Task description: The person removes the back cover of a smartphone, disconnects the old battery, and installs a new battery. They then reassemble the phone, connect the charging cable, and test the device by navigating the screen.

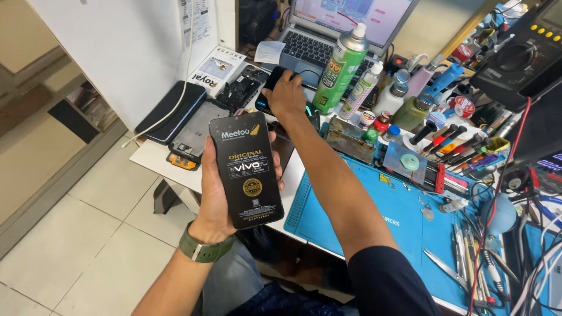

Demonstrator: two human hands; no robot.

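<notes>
So the left hand (219, 193) has its fingers wrapped around a black replacement phone screen (246, 169) with a printed film on its face, held up off the near-left edge of the workbench (153, 157), while the right hand (287, 93) reaches across to the far side and closes over a small black device (270, 88) just in front of the laptop (328, 35) and beside the green spray can (342, 67). Looks like the parts-gathering stage, the new screen out and the hands collecting what goes with it. I'd say lifting that device calls for a clean grip, given how tight the bottles and the stripped phone frames (202, 126) sit around it.
</notes>
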